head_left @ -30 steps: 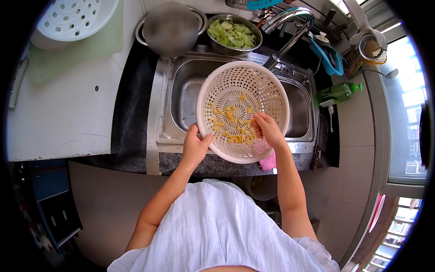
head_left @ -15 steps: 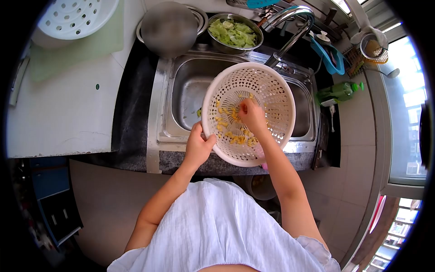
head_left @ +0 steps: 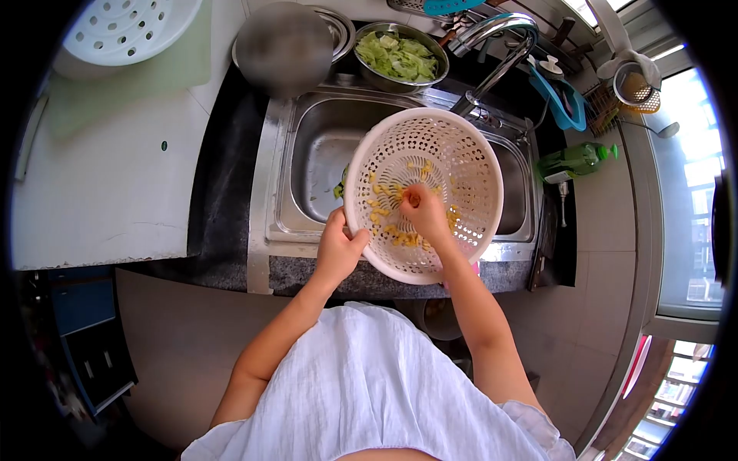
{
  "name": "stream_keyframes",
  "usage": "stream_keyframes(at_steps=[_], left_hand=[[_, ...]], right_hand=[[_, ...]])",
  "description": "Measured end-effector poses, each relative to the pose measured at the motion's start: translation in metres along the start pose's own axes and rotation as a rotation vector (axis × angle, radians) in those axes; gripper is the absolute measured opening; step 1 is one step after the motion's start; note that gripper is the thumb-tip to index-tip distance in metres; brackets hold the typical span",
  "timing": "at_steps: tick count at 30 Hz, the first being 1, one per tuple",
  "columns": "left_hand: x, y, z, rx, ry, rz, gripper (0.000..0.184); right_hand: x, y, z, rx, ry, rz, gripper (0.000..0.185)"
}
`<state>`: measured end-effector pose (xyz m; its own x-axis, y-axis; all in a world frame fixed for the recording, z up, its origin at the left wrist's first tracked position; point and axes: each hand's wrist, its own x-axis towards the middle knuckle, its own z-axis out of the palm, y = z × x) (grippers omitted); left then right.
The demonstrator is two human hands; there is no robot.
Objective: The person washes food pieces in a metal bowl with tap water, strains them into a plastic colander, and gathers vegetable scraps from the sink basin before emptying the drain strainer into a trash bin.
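A pale pink colander [head_left: 480, 177] full of holes is tilted over the steel sink [head_left: 307, 142]. My left hand [head_left: 340, 244] grips its lower left rim, thumb inside and fingers outside. Small yellow pieces [head_left: 407, 239] lie scattered on the colander's bottom. My right hand [head_left: 426, 213] is inside the colander above them, fingers curled together; what they hold, if anything, is hidden. Some green scraps [head_left: 339, 189] show in the left basin beside the colander's edge.
Behind the sink stand a steel bowl of leafy greens [head_left: 397, 57], stacked metal bowls [head_left: 338, 37] and the faucet [head_left: 503, 65]. A green bottle [head_left: 573, 163] is at the right. A white perforated basket [head_left: 131, 31] sits back left.
The colander and my left hand have shifted slightly right. My right hand has moved from the colander's right side toward its middle. Green scraps have come into view in the basin.
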<state>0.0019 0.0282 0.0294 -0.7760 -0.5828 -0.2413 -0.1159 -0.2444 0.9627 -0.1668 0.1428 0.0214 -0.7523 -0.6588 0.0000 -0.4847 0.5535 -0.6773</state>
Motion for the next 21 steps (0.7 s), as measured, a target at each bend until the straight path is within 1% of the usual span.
stream_keyframes(at_steps=[1,2,4,5,6,8,9,13,14,15,19,21], left_hand=[[0.000,0.000,-0.001,-0.019,-0.006,-0.027,0.040],[-0.001,0.001,-0.002,-0.039,-0.012,-0.054,0.039],[0.001,0.000,-0.003,-0.016,-0.006,-0.041,0.039],[0.002,-0.001,-0.003,0.006,0.001,-0.028,0.039],[0.002,-0.001,-0.004,0.006,-0.003,-0.029,0.039],[0.004,-0.002,-0.004,0.034,0.026,-0.026,0.038],[0.005,-0.001,-0.003,0.035,0.020,-0.026,0.038],[0.005,0.005,-0.001,-0.036,0.020,-0.063,0.039],[0.004,0.006,-0.001,-0.066,0.022,-0.083,0.039],[0.005,0.004,0.000,-0.064,0.017,-0.083,0.039],[0.006,-0.001,-0.001,-0.063,0.006,-0.051,0.039],[0.005,0.001,0.000,-0.063,0.006,-0.055,0.039]], right_hand=[[0.000,-0.001,-0.008,0.157,-0.099,0.247,0.010],[-0.001,0.000,-0.014,0.158,-0.100,0.247,0.010],[-0.003,0.004,-0.027,0.852,-0.088,0.393,0.004],[-0.005,0.006,-0.035,0.895,-0.090,0.399,0.009],[-0.008,0.006,-0.042,0.895,-0.086,0.401,0.009],[-0.014,0.005,-0.055,1.179,-0.099,0.375,0.010],[-0.016,-0.001,-0.061,1.255,-0.084,0.395,0.010],[-0.021,0.000,-0.065,1.325,-0.055,0.446,0.008],[-0.021,0.004,-0.064,1.395,-0.086,0.461,0.008],[-0.022,0.005,-0.064,1.466,-0.119,0.476,0.008],[-0.025,-0.001,-0.064,1.551,-0.114,0.481,0.008],[-0.026,-0.005,-0.064,1.503,-0.021,0.466,0.004]])
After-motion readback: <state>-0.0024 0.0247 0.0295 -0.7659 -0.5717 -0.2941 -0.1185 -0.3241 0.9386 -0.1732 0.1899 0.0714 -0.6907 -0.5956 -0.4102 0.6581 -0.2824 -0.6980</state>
